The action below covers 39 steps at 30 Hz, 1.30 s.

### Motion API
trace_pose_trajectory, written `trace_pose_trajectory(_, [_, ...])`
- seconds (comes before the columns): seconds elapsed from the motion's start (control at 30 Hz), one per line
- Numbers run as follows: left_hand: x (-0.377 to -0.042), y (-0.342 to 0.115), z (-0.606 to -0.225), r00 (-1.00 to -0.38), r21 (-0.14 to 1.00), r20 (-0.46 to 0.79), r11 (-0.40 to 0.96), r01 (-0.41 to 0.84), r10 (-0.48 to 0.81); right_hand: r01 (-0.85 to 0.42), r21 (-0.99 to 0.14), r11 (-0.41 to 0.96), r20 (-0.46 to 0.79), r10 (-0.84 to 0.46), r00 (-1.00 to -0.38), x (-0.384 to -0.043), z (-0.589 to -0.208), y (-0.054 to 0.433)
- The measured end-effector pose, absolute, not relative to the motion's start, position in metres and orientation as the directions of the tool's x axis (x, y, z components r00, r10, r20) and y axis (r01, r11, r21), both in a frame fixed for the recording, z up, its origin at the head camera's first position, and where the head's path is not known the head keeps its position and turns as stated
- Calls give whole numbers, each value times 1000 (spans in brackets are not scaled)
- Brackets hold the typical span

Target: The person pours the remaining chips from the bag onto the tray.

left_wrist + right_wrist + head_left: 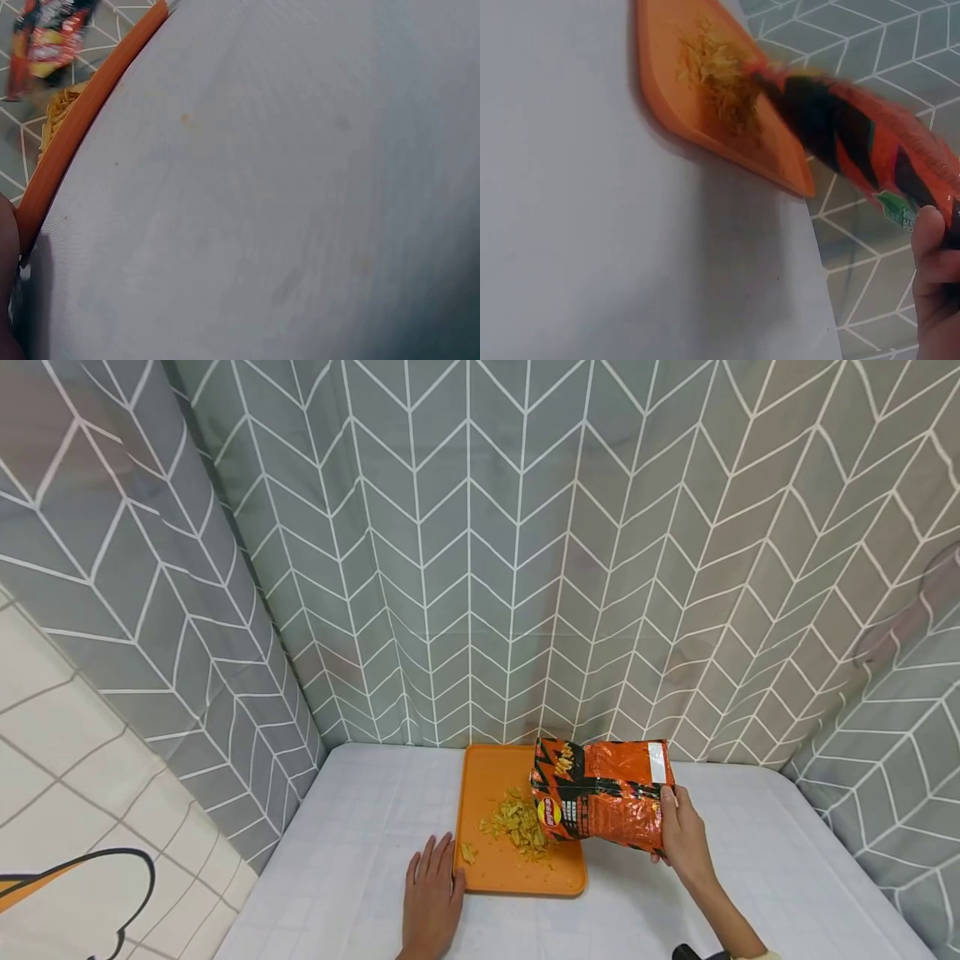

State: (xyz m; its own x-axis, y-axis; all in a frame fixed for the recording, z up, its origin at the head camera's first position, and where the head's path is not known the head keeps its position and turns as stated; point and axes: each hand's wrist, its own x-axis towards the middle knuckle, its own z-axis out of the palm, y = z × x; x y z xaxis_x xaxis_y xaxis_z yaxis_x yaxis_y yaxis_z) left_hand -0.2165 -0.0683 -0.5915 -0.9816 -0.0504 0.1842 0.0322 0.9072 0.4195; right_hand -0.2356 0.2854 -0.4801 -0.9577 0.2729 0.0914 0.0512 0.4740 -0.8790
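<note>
A red and black chip bag (607,793) is held by its right end in my right hand (684,837), tilted with its left end over an orange tray (487,768). Yellow chip pieces (517,822) lie heaped on the tray below that end, with a few scattered bits nearby. In the right wrist view the bag (855,135) points down at the heap (720,71), and the thumb presses on its side. My left hand (433,902) lies flat on the table at the tray's lower left edge, fingers straight, the thumb side touching the rim.
A white cloth covers the table (360,827), with a few small crumbs (186,118) on it. Grey curtains (495,552) with white chevron lines hang behind and at both sides. A white tiled panel (90,777) is at the left. A black object (686,952) shows at the right wrist.
</note>
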Motion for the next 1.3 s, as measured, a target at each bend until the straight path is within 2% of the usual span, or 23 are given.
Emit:
trace_pose_trajectory(0.1, [-217,-69,-591,-981,418,187,908,34,-50,34,-862,506,110,251,-962,-235,-480,285])
trace_pose_trajectory(0.23, [-217,-69,-589,-981,416,191,909,40,-44,34,-913,406,88,279,-956,-235,-480,285])
trace_pose_trajectory(0.3, [-216,-70,-589,-980,415,195,909,45,-41,28,-916,400,95,284,-954,-236,-480,284])
trace_pose_trajectory(0.47, [-216,-70,-589,-978,414,204,909,48,-41,-22,-857,515,166,235,-958,-234,-480,282])
trace_pose_trajectory(0.67, [-215,-72,-590,-978,424,203,904,51,-40,-67,-870,488,244,310,-919,-235,-478,275])
trace_pose_trajectory(0.87, [-215,-71,-589,-980,430,194,902,46,-43,-160,-758,632,378,227,-898,-234,-482,269])
trace_pose_trajectory(1.07, [-216,-69,-591,-984,428,168,903,24,-54,-144,-810,568,361,291,-886,-233,-476,267])
trace_pose_trajectory(1.3, [-216,-69,-590,-981,432,190,901,36,-51,-255,-679,688,497,176,-850,-232,-480,267])
